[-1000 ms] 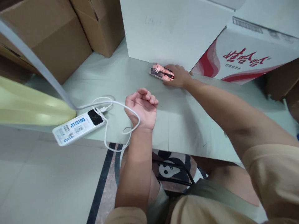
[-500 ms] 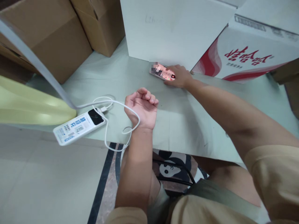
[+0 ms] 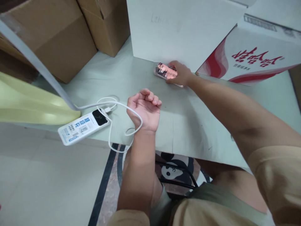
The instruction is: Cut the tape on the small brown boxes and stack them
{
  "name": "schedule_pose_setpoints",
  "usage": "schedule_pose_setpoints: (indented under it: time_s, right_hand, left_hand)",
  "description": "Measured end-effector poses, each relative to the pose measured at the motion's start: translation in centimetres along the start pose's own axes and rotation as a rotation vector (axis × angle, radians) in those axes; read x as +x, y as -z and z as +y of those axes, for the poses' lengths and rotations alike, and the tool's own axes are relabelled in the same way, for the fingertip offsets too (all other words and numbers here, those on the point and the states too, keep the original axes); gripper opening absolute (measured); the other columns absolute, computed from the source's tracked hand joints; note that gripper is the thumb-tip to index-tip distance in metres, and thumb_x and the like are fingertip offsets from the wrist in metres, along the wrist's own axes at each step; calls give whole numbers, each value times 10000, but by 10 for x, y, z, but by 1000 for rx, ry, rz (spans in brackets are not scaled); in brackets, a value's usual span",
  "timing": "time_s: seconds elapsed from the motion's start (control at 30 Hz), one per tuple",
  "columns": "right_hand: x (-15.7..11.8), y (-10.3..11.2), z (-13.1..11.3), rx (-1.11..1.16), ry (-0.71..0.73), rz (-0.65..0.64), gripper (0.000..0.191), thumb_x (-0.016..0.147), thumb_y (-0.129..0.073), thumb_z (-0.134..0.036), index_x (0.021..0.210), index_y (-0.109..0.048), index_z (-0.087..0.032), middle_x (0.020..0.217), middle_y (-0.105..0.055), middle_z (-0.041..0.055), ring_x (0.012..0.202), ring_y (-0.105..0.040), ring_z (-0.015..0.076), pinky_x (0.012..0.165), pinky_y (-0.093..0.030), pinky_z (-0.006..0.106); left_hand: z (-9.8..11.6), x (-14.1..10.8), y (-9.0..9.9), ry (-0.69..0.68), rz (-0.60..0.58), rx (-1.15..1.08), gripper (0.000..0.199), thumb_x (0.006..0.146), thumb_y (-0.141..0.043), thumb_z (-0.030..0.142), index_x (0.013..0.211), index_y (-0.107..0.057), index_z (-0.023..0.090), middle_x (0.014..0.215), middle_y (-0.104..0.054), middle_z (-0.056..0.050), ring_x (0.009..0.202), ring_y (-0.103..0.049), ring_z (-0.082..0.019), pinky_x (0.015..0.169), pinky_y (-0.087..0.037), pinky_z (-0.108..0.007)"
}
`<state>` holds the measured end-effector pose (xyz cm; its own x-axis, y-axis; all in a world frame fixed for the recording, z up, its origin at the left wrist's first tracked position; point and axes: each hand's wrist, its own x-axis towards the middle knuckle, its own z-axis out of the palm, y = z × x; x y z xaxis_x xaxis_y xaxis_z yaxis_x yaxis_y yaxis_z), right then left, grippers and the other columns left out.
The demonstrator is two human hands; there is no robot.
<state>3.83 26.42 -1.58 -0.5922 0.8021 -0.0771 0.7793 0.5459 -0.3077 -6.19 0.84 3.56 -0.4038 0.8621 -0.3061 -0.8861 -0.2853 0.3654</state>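
Palm up on the table (image 3: 122,73), my left hand (image 3: 147,111) lies with its fingers loosely curled and apart, holding nothing. A white cable (image 3: 122,104) crosses in front of its wrist. Farther back, my right hand (image 3: 180,73) grips a mobile phone (image 3: 164,71) from above, thumb on the near edge and fingers on the far one. The lit screen faces up, its right part hidden under the hand. At the table's front edge lies a white power bank (image 3: 80,128) with blue lettering and a dark display; the cable is plugged into it.
A large white box (image 3: 183,28) stands behind the phone, beside a red-and-white printed carton (image 3: 254,59). Brown cardboard boxes (image 3: 63,44) fill the back left. A pale yellow object (image 3: 35,102) and a white strip-like arm (image 3: 44,62) are at the left.
The view has shifted slightly, moving the scene a little to the right. My right hand has changed its hold on the phone, whose lower corner now shows below the palm. My left hand stays put.
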Motion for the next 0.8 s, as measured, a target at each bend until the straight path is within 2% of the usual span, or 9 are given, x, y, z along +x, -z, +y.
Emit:
schedule_pose_setpoints:
  time_s: [0.17, 0.3, 0.37, 0.5, 0.57, 0.63, 0.73, 0.8]
  right_hand:
    - [-4, 5, -5, -47, 15, -21, 972, 682, -800, -456, 1542, -392, -261, 1540, -510, 123, 1397, -482, 442, 1130, -385, 680]
    - [-17, 15, -4, -132, 108, -67, 1061, 628, -798, -499, 1566, -362, -263, 1629, -406, 110, 1466, -380, 481, 1133, -372, 685]
    - [-28, 23, -3, -160, 165, -67, 965, 645, -771, -475, 1520, -425, -263, 1581, -472, 112, 1437, -421, 478, 1107, -415, 651]
    - [-45, 41, -11, -213, 208, 6, 613, 792, -613, -404, 1374, -565, -219, 1434, -604, 123, 1331, -547, 420, 1092, -448, 587]
    - [-47, 48, -26, -235, 163, 40, 467, 848, -534, -348, 1287, -616, -209, 1313, -674, 128, 1230, -614, 382, 1050, -477, 552]
    - [-42, 55, -52, -250, 128, 71, 381, 883, -483, -298, 1223, -636, -217, 1152, -729, 117, 1102, -660, 344, 1001, -501, 517]
    - [-26, 62, -110, -240, 177, 129, 358, 914, -450, -251, 1229, -618, -228, 1015, -745, 77, 1003, -666, 293, 971, -518, 473]
    - [-11, 65, -155, -216, 256, 145, 438, 906, -456, -216, 1333, -555, -231, 991, -741, 42, 998, -658, 263, 970, -533, 451]
  left_hand:
    - [2, -1, 0, 15, 11, -31, 439, 977, -362, 388, 668, -593, 180, 628, -429, 1, 527, -435, -96, 546, -408, -238]
    - [6, -3, 2, 18, 27, -52, 434, 974, -357, 397, 670, -582, 187, 631, -424, 9, 522, -433, -90, 548, -403, -232]
    - [10, -4, 3, 19, 10, -86, 433, 972, -340, 379, 674, -587, 184, 630, -419, 10, 521, -436, -89, 545, -397, -232]
    - [18, -7, 7, 12, -8, -139, 405, 962, -348, 356, 679, -581, 186, 636, -415, 12, 518, -436, -86, 545, -392, -236]
    - [21, -9, 9, 11, -5, -159, 384, 953, -357, 349, 680, -575, 188, 637, -410, 15, 518, -434, -84, 545, -389, -236]
    - [24, -11, 11, 12, -2, -179, 361, 937, -368, 338, 682, -573, 186, 634, -402, 18, 516, -431, -82, 541, -382, -234]
    - [28, -13, 13, 10, 7, -216, 328, 907, -385, 314, 676, -574, 177, 624, -395, 20, 510, -430, -78, 534, -369, -227]
    - [33, -14, 15, 5, 18, -239, 315, 895, -389, 303, 673, -571, 174, 619, -395, 18, 510, -430, -77, 532, -363, -224]
